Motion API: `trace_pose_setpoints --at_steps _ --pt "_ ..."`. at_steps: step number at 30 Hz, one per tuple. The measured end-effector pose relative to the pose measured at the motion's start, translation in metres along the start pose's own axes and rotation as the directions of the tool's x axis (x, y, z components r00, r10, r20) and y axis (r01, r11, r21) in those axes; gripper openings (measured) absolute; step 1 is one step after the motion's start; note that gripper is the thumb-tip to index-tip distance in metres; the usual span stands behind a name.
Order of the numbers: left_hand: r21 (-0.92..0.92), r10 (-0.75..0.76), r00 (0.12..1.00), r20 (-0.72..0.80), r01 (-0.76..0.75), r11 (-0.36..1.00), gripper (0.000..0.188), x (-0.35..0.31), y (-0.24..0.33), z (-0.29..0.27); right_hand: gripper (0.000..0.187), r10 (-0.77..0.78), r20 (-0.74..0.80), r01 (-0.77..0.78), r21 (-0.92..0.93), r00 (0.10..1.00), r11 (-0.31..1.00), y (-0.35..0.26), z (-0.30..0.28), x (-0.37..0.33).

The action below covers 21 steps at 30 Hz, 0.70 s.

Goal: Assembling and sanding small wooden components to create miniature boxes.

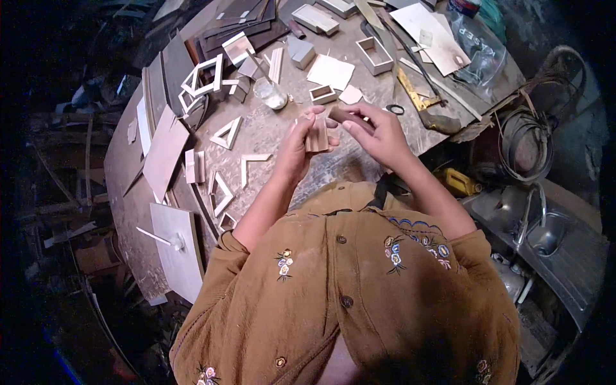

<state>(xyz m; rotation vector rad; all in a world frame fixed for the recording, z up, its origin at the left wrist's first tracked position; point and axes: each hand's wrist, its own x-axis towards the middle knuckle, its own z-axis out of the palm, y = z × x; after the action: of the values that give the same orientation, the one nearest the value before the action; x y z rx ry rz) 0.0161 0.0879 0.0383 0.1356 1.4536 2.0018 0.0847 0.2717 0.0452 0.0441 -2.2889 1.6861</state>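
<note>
My left hand point(296, 142) is closed around a small pale wooden block point(316, 136), its fingers wrapped behind the piece and the thumb along its side. Close by on the right, my right hand point(383, 136) grips a dark brown flat block point(346, 118) between thumb and fingers. The brown block's near end points at the wooden one; whether they touch I cannot tell. Just beyond both hands lies a small open wooden box point(323, 95). A glass jar point(270, 94) of white paste with a stick in it stands to the far left of them.
Wooden frame pieces point(226, 133) and an L-shaped strip point(244, 168) lie left on the worn table point(269, 128). A yellow-handled saw point(417, 96) rests on the right, near a plastic bag point(478, 51). A metal sink point(545, 237) is at the lower right.
</note>
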Motion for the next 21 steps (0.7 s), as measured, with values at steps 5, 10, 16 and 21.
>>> trace_pose_setpoints --at_steps 5,10,16,21 --pt "0.099 0.021 0.997 -0.068 -0.015 0.995 0.047 0.014 -0.004 0.008 0.028 -0.241 0.022 0.235 -0.318 0.970 0.919 -0.005 0.003 -0.003" --pt "0.287 -0.030 0.991 -0.131 0.067 0.956 0.049 0.025 0.002 0.005 0.019 -0.281 0.209 0.348 -0.476 0.937 0.807 -0.009 0.006 -0.013" --pt "0.199 -0.092 0.992 -0.082 0.107 0.974 0.053 0.023 0.010 0.014 0.018 -0.302 0.032 0.274 -0.524 0.953 0.807 0.001 -0.010 0.006" --pt "0.251 -0.061 0.990 -0.128 0.092 0.964 0.057 0.020 0.014 0.015 0.021 -0.332 -0.110 0.277 -0.348 0.937 0.896 -0.007 -0.021 0.008"
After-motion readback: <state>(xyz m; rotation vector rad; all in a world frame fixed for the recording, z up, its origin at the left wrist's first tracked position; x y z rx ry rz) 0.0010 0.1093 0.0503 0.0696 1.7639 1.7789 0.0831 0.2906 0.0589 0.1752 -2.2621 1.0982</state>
